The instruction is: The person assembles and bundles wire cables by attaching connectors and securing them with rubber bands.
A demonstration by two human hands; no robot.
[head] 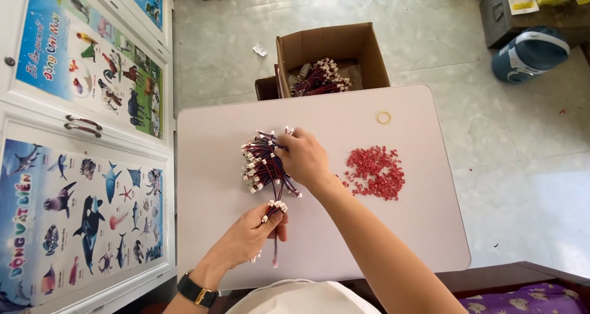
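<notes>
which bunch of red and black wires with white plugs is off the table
The bunch of red and black wires inside the brown cardboard box on the floor; the other bunches are in the hands above the white table.

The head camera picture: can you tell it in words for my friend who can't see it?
Looking down on a white table, the right hand rests on a pile of dark wires with white plugs, while the left hand pinches a few wires. Small red pieces lie to the right.
</notes>
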